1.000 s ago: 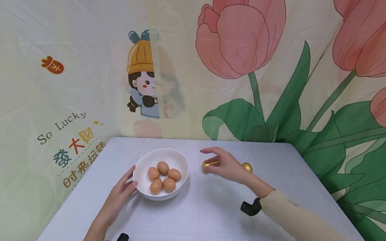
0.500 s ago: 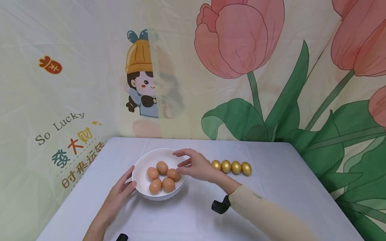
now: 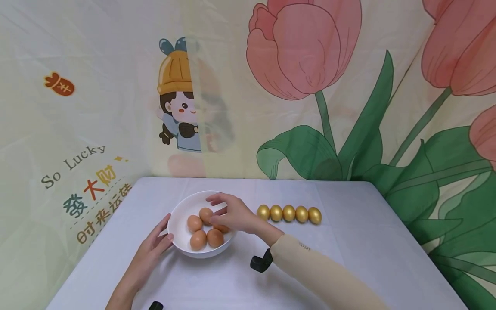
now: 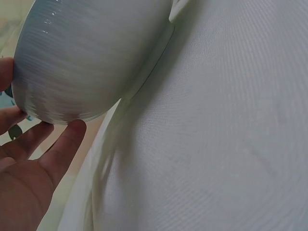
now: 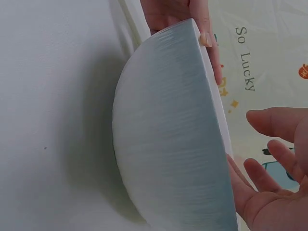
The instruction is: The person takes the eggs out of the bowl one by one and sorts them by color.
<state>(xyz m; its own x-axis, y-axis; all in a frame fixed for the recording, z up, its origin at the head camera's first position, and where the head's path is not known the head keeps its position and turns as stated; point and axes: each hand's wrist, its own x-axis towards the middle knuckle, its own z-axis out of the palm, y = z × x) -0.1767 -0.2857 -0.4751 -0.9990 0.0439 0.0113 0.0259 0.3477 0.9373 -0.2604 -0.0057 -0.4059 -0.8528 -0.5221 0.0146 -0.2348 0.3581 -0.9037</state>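
Enclosed behind the white-covered table (image 3: 348,241) by pale fabric hangings (image 3: 116,51), printed with pink tulips (image 3: 310,47), leaves (image 3: 368,120), 1 cartoon figure (image 3: 178,116) in a yellow hat (image 3: 174,73) and "So Lucky" lettering (image 3: 71,163); lit softly.

Bright head view, dimmer wrist views, soft shadow beside bowl (image 5: 163,120)

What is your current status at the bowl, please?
Left grip touching white bowl. Right grip over brown eggs, partly blocking view. Five gold eggs in row outside.

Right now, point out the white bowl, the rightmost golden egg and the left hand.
White bowl (image 3: 179,220), head view: bare inner wall.
Rightmost golden egg (image 3: 315,215), head view: middle of its surface.
Left hand (image 3: 152,248), head view: middle, near the thumb's base.
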